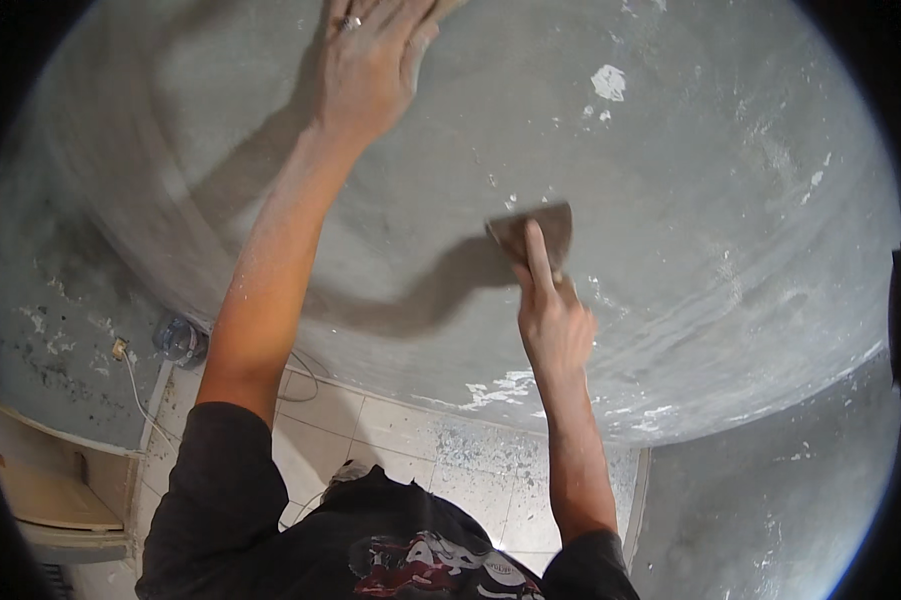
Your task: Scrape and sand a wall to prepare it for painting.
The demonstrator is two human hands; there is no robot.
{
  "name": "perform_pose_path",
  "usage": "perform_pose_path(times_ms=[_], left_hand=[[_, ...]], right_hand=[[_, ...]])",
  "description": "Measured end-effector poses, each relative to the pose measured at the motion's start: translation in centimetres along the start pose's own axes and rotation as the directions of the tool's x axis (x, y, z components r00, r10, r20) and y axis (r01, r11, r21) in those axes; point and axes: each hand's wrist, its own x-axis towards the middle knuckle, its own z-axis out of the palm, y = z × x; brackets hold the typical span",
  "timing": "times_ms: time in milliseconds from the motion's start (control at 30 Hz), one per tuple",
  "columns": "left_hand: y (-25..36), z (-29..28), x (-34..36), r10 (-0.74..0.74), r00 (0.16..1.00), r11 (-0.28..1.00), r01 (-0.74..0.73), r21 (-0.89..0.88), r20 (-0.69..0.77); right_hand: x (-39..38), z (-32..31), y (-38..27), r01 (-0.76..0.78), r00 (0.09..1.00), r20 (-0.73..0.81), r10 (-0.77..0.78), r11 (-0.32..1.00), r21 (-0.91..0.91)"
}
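A wide-bladed scraper (558,228) is held in my right hand (558,325), its blade at the grey wall (660,180) and my index finger stretched along it. Blur softens the blade slightly. Higher up and to the left, my left hand (368,85) lies against the same wall, wearing a ring. Its fingers look stretched out, but the upper edge of the picture cuts off their tips. A tan edge shows beside them; what it is I cannot make out. White bare patches (608,84) mark the wall around the scraper.
Below the wall lies a tiled floor (315,425) strewn with flakes (480,445). A clear plastic container (180,340) stands in the left corner, near a wall outlet (119,349) with a white cable (136,390). A wooden piece (55,495) is at the lower left.
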Motion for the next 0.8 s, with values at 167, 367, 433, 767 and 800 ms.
perform_pose_path(times_ms=[167, 367, 433, 767, 800], left_hand=[[0.0, 1.3, -1.0, 0.170, 0.976, 0.981, -0.155, 0.116, -0.134], [-5.4, 1.6, -1.8, 0.234, 0.961, 0.963, -0.250, -0.103, -0.149], [-7.5, 1.5, -2.7, 0.334, 0.850, 0.890, -0.427, -0.161, -0.407], [-6.2, -3.7, -4.5, 0.058, 0.988, 0.991, -0.040, -0.132, 0.140], [-6.3, -4.3, -5.3, 0.036, 0.981, 0.987, -0.006, -0.158, 0.192]], right_hand=[[1.6, -0.6, -1.5, -0.017, 0.999, 0.032, 0.018, 0.999, -0.035], [5.9, -1.2, -7.0, 0.020, 1.000, 0.007, -0.019, 0.999, -0.033], [3.3, -0.6, -4.9, -0.014, 0.998, 0.058, 0.018, 0.997, -0.072], [14.2, -3.3, -14.1, -0.084, 0.993, -0.078, 0.086, 0.996, 0.026], [13.8, -3.0, -14.1, -0.086, 0.991, -0.100, 0.088, 0.996, 0.020]])
